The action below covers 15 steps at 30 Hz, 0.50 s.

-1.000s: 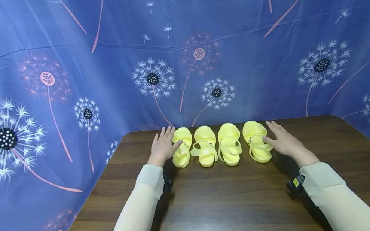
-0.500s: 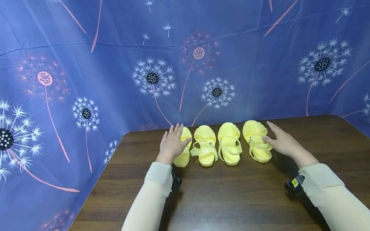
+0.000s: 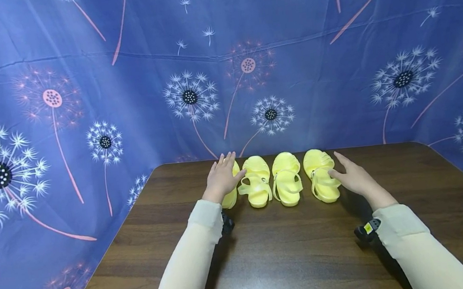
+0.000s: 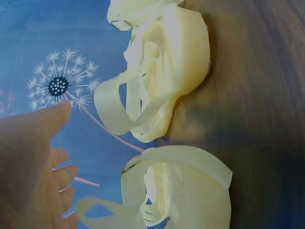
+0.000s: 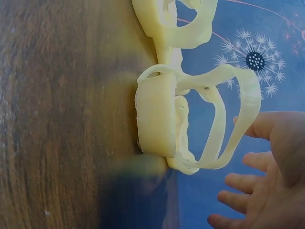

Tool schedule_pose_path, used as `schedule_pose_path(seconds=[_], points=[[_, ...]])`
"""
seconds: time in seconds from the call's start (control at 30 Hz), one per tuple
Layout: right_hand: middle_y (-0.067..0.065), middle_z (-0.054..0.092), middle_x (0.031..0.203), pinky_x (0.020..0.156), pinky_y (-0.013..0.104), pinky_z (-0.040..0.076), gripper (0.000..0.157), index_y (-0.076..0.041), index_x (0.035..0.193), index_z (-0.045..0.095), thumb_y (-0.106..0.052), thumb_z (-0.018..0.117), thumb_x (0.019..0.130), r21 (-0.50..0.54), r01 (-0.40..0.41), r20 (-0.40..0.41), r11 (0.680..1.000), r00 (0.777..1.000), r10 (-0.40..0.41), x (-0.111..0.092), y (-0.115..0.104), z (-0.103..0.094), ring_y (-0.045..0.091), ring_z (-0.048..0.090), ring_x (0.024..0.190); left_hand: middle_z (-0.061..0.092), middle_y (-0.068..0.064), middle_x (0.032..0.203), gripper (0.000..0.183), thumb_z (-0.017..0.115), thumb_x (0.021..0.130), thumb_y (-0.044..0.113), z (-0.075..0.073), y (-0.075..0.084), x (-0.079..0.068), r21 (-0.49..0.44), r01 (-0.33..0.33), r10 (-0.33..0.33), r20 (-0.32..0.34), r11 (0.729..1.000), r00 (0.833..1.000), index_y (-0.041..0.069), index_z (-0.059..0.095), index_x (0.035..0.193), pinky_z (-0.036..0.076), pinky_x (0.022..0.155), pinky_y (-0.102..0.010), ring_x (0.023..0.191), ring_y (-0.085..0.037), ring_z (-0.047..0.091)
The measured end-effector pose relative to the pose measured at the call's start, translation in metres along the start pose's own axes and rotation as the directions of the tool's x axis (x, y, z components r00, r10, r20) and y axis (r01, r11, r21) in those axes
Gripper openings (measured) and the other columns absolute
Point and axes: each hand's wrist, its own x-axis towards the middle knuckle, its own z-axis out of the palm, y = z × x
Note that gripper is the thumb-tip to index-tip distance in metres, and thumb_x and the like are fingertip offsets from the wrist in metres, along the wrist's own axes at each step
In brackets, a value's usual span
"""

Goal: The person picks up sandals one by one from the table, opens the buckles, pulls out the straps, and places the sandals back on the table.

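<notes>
Several yellow strappy sandals stand in a row along the far side of the brown table, toes away from me. My left hand (image 3: 223, 178) is held over the leftmost sandal (image 3: 230, 200), covering much of it, with fingers spread and thumb toward the second sandal (image 3: 258, 197). In the left wrist view, that hand (image 4: 35, 167) shows a gap from the nearer sandals' straps. To the right of the rightmost sandal (image 3: 319, 162) is my right hand (image 3: 360, 179), fingers extended, thumb close by the strap (image 5: 250, 93); contact is unclear. Between lies the third sandal (image 3: 285, 162).
A dark wooden table (image 3: 277, 252) fills the lower view. Right behind its far edge hangs a blue cloth (image 3: 314, 84) with a dandelion print, which also runs along the left and right sides. Dark devices (image 3: 365, 231) sit at both wrists.
My left hand has moved to the right, from beside the leftmost sandal to over it. The right hand has barely moved, and the sandals stand where they were.
</notes>
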Motion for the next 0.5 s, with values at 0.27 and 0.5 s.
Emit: schedule_pose_path(seconds=[0.27, 0.5], points=[[0.037, 0.016, 0.152, 0.104, 0.073, 0.024, 0.078, -0.003, 0.154, 0.002, -0.043, 0.042, 0.101, 0.003, -0.021, -0.012, 1.0, 1.0, 0.021, 0.0, 0.001, 0.002, 0.06, 0.021, 0.133, 0.014, -0.003, 0.163, 0.076, 0.037, 0.099, 0.059, 0.002, 0.011, 0.003, -0.04, -0.014, 0.014, 0.001, 0.999, 1.0, 0.018, 0.01, 0.157, 0.01, 0.123, -0.043, 0.151, -0.024, 0.008], [0.04, 0.018, 0.149, 0.103, 0.072, 0.028, 0.08, 0.001, 0.153, 0.001, -0.045, 0.04, 0.101, 0.004, -0.046, -0.013, 0.999, 0.999, 0.046, -0.001, 0.001, 0.005, 0.06, 0.025, 0.131, 0.019, -0.006, 0.162, 0.075, 0.041, 0.099, 0.056, 0.003, 0.024, 0.004, -0.088, -0.049, 0.049, -0.005, 0.995, 0.999, 0.014, 0.016, 0.156, 0.013, 0.122, -0.045, 0.15, -0.025, 0.012]])
